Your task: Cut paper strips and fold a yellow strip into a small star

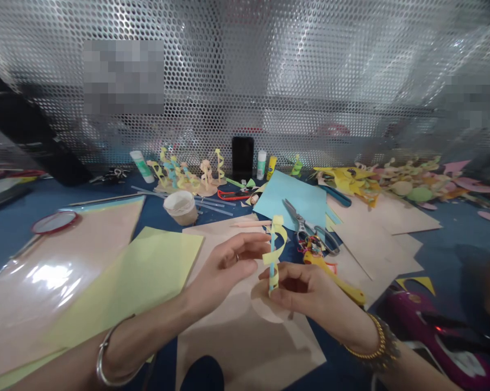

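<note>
Head view: blue table (224, 217), silver perforated metal panel (237, 65) behind.

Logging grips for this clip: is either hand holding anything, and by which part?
The right hand pinches the yellow paper spiral near its lower end; the left hand is open beside it, contact unclear.

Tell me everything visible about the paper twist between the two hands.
The paper twist is a pale yellow strip curling loosely around a slim light-blue stem, with a small yellow bit at the top. It looks like thin, matte paper. It stands roughly upright over a pale, rounded piece; how its foot is fixed is hidden by fingers. The right hand pinches it near the bottom. The left hand is beside it, too close to tell whether its fingertips touch.
</note>
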A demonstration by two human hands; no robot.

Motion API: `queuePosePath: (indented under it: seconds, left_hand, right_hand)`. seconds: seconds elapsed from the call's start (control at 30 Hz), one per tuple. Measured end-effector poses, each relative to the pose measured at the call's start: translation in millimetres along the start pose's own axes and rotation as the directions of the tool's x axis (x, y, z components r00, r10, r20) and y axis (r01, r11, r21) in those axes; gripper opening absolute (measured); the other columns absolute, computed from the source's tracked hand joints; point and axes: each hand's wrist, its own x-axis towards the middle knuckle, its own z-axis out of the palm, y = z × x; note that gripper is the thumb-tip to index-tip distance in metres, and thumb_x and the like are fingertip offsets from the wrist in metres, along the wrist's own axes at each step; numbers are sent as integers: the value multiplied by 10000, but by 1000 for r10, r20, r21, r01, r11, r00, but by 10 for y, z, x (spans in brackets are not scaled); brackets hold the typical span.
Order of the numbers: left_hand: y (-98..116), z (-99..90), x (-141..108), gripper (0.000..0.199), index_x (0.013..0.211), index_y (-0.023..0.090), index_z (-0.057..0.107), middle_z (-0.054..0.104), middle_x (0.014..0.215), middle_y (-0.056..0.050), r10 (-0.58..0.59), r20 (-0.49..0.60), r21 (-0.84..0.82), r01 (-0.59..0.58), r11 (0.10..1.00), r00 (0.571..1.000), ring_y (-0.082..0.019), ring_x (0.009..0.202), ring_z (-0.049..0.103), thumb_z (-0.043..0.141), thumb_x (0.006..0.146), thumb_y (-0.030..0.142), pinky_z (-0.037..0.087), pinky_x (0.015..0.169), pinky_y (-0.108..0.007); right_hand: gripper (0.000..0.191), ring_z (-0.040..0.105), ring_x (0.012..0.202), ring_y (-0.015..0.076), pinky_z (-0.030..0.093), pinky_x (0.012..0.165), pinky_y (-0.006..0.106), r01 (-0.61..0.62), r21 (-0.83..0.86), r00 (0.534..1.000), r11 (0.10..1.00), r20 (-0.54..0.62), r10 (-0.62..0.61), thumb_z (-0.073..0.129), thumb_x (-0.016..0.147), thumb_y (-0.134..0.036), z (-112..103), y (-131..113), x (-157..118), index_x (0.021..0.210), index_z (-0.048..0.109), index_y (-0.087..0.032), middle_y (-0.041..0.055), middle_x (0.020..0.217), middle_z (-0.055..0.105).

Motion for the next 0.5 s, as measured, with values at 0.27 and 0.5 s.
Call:
queuePosePath:
  seconds: [0.27, 0.5]
  left_hand:
    - [70, 15, -7, 282, 1028, 299, 676, 680, 1057, 27, 35, -44, 71, -32, 997, 998, -149, 1031, 586, 593, 827, 120, 430, 924, -260]
    - [172, 43, 36, 372, 1184, 278, 590, 603, 1263, -22, 37, 40, 36, -38, 999, 999, -209, 1191, 517, 659, 821, 229, 362, 1022, -336]
  right_hand:
    - [114, 593, 693, 75, 450, 571, 152, 31, 31, 999, 999, 33, -32, 709, 769, -278, 7, 5, 25, 849, 694, -198, 9, 857, 679]
    - [87, 523, 650, 58, 412, 578, 158, 106, -116, 994, 988, 13, -106, 691, 772, -240, 37, 27, 21, 771, 660, -159, -8, 795, 617]
